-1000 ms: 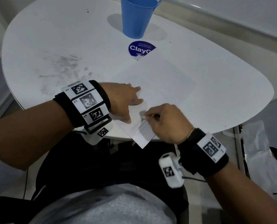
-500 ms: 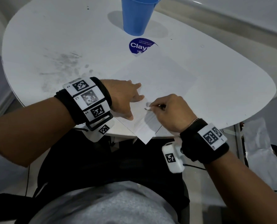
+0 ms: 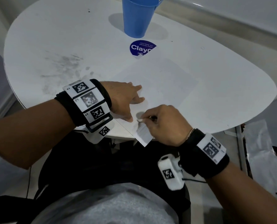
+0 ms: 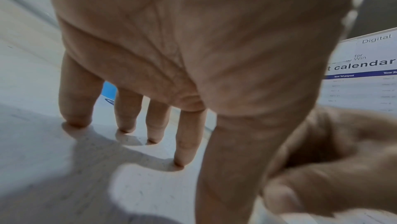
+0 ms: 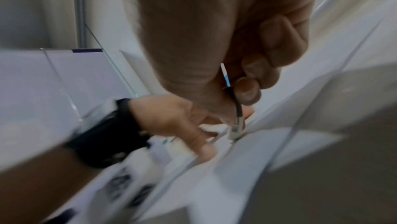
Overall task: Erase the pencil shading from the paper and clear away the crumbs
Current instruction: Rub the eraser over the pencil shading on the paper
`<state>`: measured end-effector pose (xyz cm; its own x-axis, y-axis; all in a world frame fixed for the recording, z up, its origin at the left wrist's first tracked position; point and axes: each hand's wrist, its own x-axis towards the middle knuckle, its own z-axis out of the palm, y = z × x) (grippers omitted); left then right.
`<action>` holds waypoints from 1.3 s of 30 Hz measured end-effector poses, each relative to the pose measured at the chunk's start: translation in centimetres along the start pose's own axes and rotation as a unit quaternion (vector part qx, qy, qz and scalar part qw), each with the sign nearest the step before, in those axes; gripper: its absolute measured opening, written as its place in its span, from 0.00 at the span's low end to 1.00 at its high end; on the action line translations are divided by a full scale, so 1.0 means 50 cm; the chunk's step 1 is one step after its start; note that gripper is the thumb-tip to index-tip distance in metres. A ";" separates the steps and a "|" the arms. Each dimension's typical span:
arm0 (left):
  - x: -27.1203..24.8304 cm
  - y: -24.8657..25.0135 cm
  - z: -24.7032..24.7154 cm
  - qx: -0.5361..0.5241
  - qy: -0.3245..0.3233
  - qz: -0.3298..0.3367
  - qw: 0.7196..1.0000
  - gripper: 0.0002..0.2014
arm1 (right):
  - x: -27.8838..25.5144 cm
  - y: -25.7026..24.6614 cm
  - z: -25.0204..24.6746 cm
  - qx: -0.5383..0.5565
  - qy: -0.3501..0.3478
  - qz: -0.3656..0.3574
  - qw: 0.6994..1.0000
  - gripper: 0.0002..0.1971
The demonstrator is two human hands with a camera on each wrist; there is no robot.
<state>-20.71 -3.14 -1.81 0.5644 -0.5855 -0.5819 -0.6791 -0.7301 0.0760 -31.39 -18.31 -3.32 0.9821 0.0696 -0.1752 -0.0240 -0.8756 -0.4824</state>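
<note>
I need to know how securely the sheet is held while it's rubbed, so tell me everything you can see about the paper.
The paper is a plain white sheet lying flat on the white table, turned diagonally. Its far corner overlaps the round blue sticker; its near corner juts past the table's edge. Grey pencil shading marks that near corner. The left hand presses it with straight, spread fingers. The right hand pinches a slim eraser-tipped pencil, its tip on the sheet beside the shading.
</note>
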 end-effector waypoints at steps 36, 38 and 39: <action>0.005 -0.002 0.001 -0.005 0.009 -0.002 1.000 0.42 | 0.000 -0.013 -0.004 0.007 0.005 0.003 1.000 0.10; 0.004 -0.002 0.002 -0.006 0.013 -0.004 1.000 0.42 | 0.010 0.003 -0.015 0.013 0.039 0.029 0.999 0.10; 0.004 -0.002 0.002 -0.005 0.012 -0.004 1.000 0.42 | 0.007 0.003 -0.013 0.001 0.034 0.023 0.999 0.10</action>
<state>-20.57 -3.16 -2.03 0.5809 -0.5881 -0.5628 -0.6701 -0.7380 0.0795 -30.95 -18.74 -2.91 0.9903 -0.0039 -0.1386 -0.0703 -0.8760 -0.4772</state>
